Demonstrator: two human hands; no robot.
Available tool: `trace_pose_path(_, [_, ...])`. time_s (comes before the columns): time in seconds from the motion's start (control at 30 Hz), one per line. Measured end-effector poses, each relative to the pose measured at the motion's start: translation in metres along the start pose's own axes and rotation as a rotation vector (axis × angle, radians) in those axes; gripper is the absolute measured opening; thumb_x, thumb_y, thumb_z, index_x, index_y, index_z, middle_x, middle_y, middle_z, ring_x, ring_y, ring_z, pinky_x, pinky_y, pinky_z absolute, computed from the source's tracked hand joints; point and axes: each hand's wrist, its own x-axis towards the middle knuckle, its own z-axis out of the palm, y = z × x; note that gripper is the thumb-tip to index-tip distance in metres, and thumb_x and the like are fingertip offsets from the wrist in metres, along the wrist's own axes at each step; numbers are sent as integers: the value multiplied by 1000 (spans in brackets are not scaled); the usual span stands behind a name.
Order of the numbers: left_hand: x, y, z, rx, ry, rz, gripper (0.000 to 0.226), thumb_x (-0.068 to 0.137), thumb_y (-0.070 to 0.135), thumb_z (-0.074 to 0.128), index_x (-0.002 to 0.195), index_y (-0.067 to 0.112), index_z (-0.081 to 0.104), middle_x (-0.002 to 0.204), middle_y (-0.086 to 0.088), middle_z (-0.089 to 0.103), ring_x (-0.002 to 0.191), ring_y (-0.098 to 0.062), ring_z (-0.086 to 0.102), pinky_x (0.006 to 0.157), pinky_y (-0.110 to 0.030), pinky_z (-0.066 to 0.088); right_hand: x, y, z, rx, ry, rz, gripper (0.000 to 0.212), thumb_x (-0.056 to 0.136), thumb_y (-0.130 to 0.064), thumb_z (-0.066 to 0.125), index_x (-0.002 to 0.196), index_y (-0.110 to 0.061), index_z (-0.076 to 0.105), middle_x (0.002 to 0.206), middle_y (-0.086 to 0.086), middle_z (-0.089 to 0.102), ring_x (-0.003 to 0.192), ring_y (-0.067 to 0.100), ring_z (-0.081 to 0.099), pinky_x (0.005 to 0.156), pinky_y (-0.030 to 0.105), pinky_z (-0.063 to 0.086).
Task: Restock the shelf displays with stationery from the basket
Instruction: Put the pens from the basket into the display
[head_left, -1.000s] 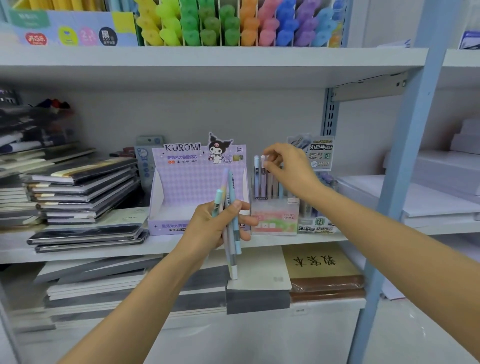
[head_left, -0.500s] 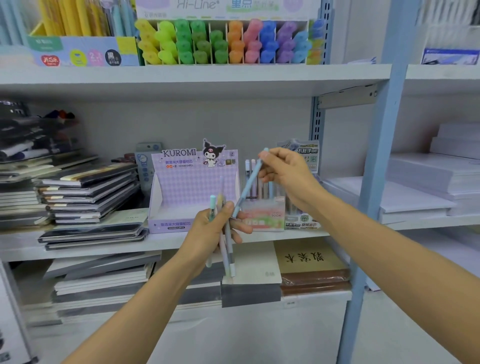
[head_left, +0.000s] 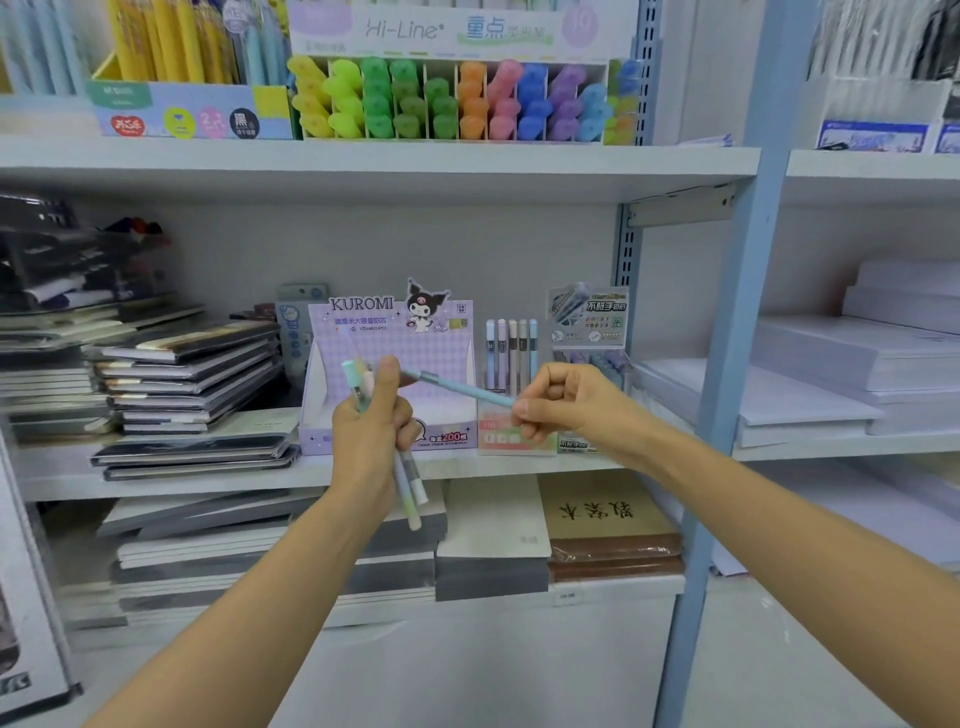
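the person stands close to the shelf (head_left: 311, 475), both arms raised in front of the middle board. the left hand (head_left: 374, 415) is curled round a bundle of pens (head_left: 410, 488), thumb up. their pastel caps poke out above the fist and the lower ends hang below it, tilted a little to the right. the right hand (head_left: 561, 405) pinches a blue pen (head_left: 462, 387) by one end between thumb and fingertips, the other fingers folded in. that pen lies almost level in the air between the two hands, its far end reaching the left thumb; i cannot tell whether it touches.

behind the hands, on the board, stands a purple kuromi box (head_left: 389, 338) with its front tray open. just right of it is the pen display (head_left: 511, 358), a small carton with a row of pens upright in it, and a hanging-card packet (head_left: 589, 317) stands just beside that. dark notebooks (head_left: 192, 374) are piled to the left. on the board above is a rack of highlighters (head_left: 467, 98) in a run of colours. right of the blue post (head_left: 737, 312) lie stacks of white paper (head_left: 831, 374).
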Motion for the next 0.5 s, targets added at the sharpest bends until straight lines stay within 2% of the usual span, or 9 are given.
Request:
trace_pose_path(0.1, [-4,-1,7,11,-5,7,27,78,35,74,86,11,65,54,7,31,44,-9,24,39,-16,27,-5,6,10,84,128,-80,8,83,-3,69,87,-2,62,84,17,73,71,22,69,64,26,58])
trace_pose_path(0.17, [-6,-3,12,15,-14,15,16,80,25,75,88,13,68,55,5,34,44,-9,24,39,-17,27,-9,11,18,84,110,-93,7,83,-4,70,86,-3,63,86,17,73,72,23,70,65,26,58])
trace_pose_path(0.27, [-8,-3,18,43,-26,24,12,83,22,74,85,12,67,47,9,33,40,-8,25,37,-16,26,-14,16,26,1,12,-53,6,85,-10,70,84,-6,66,89,15,74,77,24,70,70,28,57])
trace_pose_path(0.37, [-8,-3,21,110,-77,37,12,83,20,74,78,13,66,45,11,32,40,-7,23,37,-16,26,-12,10,26,-133,48,-90,18,91,-20,64,96,-3,67,93,8,73,83,20,69,77,29,56])
trace_pose_path(0.5, [-10,-6,26,261,-182,68,13,82,21,75,72,14,70,44,12,33,39,-6,26,38,-15,27,1,-12,27,-175,200,-238,24,94,-20,60,115,-11,66,95,5,72,81,10,67,67,20,53])
